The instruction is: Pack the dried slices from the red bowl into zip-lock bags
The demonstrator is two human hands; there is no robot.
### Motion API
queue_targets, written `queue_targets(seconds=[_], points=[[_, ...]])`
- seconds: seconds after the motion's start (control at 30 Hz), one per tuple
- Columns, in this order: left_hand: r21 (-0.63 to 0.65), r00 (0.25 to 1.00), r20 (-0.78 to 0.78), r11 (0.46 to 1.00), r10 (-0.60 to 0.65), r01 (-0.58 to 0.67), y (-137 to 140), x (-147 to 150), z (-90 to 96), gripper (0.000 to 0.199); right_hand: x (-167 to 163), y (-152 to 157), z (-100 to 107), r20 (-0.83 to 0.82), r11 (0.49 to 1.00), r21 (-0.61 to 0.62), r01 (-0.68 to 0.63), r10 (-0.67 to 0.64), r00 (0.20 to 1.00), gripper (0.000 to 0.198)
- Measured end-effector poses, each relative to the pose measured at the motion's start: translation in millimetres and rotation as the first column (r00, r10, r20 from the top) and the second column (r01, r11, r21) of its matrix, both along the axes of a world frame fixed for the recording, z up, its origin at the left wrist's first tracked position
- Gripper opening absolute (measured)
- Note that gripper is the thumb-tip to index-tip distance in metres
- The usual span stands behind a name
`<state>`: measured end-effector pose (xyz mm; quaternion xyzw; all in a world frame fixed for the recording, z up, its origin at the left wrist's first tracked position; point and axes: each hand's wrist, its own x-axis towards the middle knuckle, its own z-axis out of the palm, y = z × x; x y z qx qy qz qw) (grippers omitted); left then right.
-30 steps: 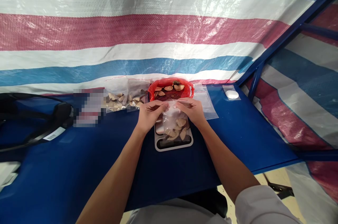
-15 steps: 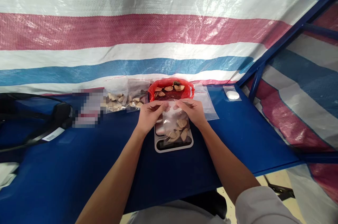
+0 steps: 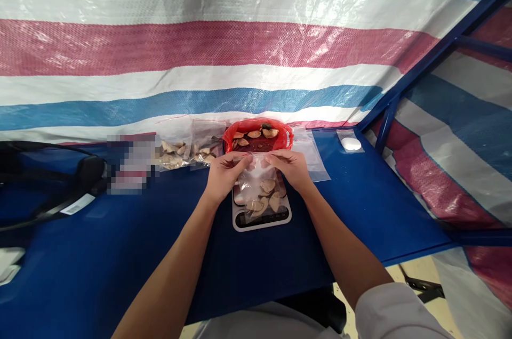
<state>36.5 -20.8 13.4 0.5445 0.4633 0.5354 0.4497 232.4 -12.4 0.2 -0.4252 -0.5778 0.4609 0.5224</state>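
A clear zip bag [image 3: 255, 182] hangs by its top edge between my two hands, with several pale brown dried slices [image 3: 267, 185] in its lower part. My left hand [image 3: 229, 172] pinches the left of the top edge between thumb and fingers. On the right of that edge, my right hand [image 3: 288, 167] has the same kind of pinch. Under the bag lies a white digital scale [image 3: 262, 226], partly covered by it; I cannot tell whether the bag touches it. Just beyond my hands stands a red plastic bag [image 3: 230, 139], its mouth wide, with more slices inside.
Two filled zip bags [image 3: 173, 155] lie left of the red bag. Flat clear bags [image 3: 318, 160] lie to its right. A small bag with a white oval object [image 3: 351, 144] is farther right. Black headgear [image 3: 86, 182] sits on the blue table [image 3: 160, 237], before a striped sheet [image 3: 200, 46].
The bag and the slices in it have swung slightly to the left below my fingers. Both hands keep their pinch on the top edge.
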Motion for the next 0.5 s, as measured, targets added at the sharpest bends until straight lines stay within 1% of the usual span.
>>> queue_targets(seconds=[0.2, 0.4, 0.5], points=[[-0.003, 1.0, -0.015, 1.0, 0.016, -0.016, 0.1, 1.1, 1.5, 0.037, 4.3, 2.4, 1.0, -0.028, 1.0, -0.014, 0.019, -0.019, 0.999, 0.032], [0.031, 0.998, -0.054, 0.999, -0.011, 0.012, -0.3, 1.3, -1.3, 0.036, -0.1, 1.3, 0.9, -0.009, 1.0, 0.01, 0.01, -0.01, 1.0, 0.029], [0.04, 0.998, -0.066, 0.999, -0.006, 0.009, -0.2, 0.8, -2.3, 0.037, -1.0, 0.6, -1.3, -0.007, 1.0, -0.015, 0.009, -0.009, 1.0, 0.029]])
